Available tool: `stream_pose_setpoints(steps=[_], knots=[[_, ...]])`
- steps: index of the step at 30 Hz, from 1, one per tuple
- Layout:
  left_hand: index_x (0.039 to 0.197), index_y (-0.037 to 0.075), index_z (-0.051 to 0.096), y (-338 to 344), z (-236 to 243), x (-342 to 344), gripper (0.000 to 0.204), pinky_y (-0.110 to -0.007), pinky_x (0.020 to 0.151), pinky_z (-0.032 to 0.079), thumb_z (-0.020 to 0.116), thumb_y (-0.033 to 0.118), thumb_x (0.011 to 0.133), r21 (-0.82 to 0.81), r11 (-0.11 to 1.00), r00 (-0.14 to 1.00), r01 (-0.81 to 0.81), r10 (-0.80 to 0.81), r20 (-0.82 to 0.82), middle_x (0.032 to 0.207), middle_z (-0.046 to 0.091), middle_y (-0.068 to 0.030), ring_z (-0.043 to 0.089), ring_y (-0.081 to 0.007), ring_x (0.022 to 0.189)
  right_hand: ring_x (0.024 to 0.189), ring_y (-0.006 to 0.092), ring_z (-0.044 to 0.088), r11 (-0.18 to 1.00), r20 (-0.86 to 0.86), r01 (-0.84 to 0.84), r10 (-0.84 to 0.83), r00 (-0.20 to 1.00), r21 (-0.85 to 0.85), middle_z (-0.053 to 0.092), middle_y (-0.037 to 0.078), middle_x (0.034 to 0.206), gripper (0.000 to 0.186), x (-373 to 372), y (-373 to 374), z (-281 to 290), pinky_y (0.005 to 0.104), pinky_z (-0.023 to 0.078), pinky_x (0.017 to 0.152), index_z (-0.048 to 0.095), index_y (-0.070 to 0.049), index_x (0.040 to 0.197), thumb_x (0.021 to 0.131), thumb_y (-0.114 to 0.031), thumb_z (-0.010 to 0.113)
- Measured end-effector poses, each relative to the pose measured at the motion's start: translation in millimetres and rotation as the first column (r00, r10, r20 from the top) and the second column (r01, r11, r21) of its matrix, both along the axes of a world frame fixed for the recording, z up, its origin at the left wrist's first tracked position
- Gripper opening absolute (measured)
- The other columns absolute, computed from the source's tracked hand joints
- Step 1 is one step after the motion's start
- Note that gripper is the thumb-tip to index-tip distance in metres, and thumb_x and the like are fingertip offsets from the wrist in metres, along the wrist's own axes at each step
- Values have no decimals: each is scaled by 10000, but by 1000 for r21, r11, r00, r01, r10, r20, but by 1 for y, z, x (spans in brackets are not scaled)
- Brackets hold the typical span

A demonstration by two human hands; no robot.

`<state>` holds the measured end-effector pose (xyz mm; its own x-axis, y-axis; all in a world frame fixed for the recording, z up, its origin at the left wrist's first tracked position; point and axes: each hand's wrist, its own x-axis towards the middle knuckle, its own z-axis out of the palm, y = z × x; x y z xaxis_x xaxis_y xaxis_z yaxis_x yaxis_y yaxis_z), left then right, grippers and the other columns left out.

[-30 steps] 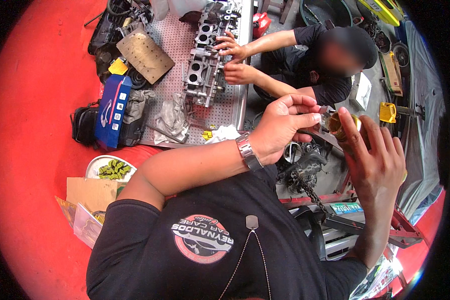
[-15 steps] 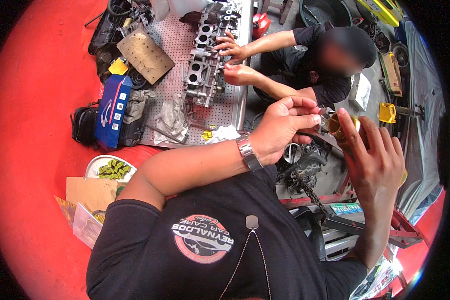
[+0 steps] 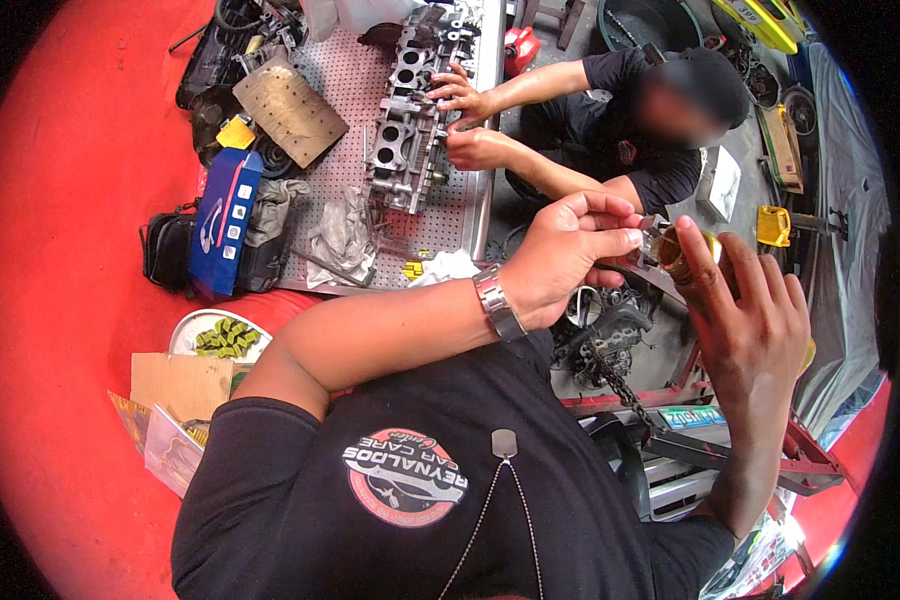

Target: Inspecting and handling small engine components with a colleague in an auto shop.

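My left hand (image 3: pixel 555 260) reaches out at the centre with fingers curled, thumb and fingertips pinched on a small metal piece (image 3: pixel 649 224). Just right of it, my right hand (image 3: pixel 745 325) grips a gold-coloured cylindrical object (image 3: pixel 674 260), its index finger lying over the near end and much of it hidden. The small piece sits against or very near that end; I cannot tell whether they touch. Below my hands is a dark engine assembly (image 3: pixel 610 335) with a chain.
A co-worker (image 3: pixel 670 170) has both hands on a metal cylinder head (image 3: pixel 400 150) on a perforated bench (image 3: pixel 335 95). Rags (image 3: pixel 340 240), a metal plate (image 3: pixel 285 105) and a blue box (image 3: pixel 225 220) lie there. A white bucket (image 3: pixel 185 340) of green pieces stands lower left.
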<state>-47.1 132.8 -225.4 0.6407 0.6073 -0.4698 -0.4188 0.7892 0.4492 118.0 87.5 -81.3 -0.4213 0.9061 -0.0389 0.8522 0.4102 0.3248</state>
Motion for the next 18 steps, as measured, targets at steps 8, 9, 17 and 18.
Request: stream_pose_setpoints(steps=[8, 9, 17, 18], knots=[[1150, 115, 549, -1, 1, 1, 274, -284, 732, 546, 673, 123, 907, 7, 1000, 1000, 3, -3, -3, 1145, 632, -8, 624, -113, 995, 832, 183, 575, 1000, 3, 4, -4, 1000, -1, 601, 52, 1032, 623, 0, -2, 1, 330, 425, 672, 547, -221, 1381, 773, -141, 657], [1150, 115, 549, -1, 1, 1, 274, -284, 732, 546, 673, 123, 907, 7, 1000, 1000, 3, -3, -3, 1145, 632, -8, 624, -113, 995, 832, 184, 575, 1000, 5, 2, -2, 1000, -4, 601, 53, 1034, 622, 0, -2, 2, 331, 425, 672, 547, -219, 1381, 774, -140, 657], [1135, 123, 553, -1, 0, 2, 263, -286, 735, 543, 677, 132, 904, 12, 1000, 1000, 8, -8, -4, 1142, 633, -3, 622, -109, 987, 838, 186, 578, 1000, 17, 3, -2, 1000, -9, 604, 55, 1041, 609, 1, -2, 2, 328, 423, 670, 547, -221, 1381, 786, -145, 653], [1135, 123, 553, -1, -1, 2, 263, -286, 735, 543, 677, 132, 904, 12, 1000, 1000, 7, -7, -4, 1142, 633, -3, 622, -109, 987, 837, 185, 578, 1000, 16, 2, -2, 1000, -8, 604, 55, 1040, 609, 0, -2, 2, 328, 424, 671, 546, -224, 1382, 787, -146, 650]])
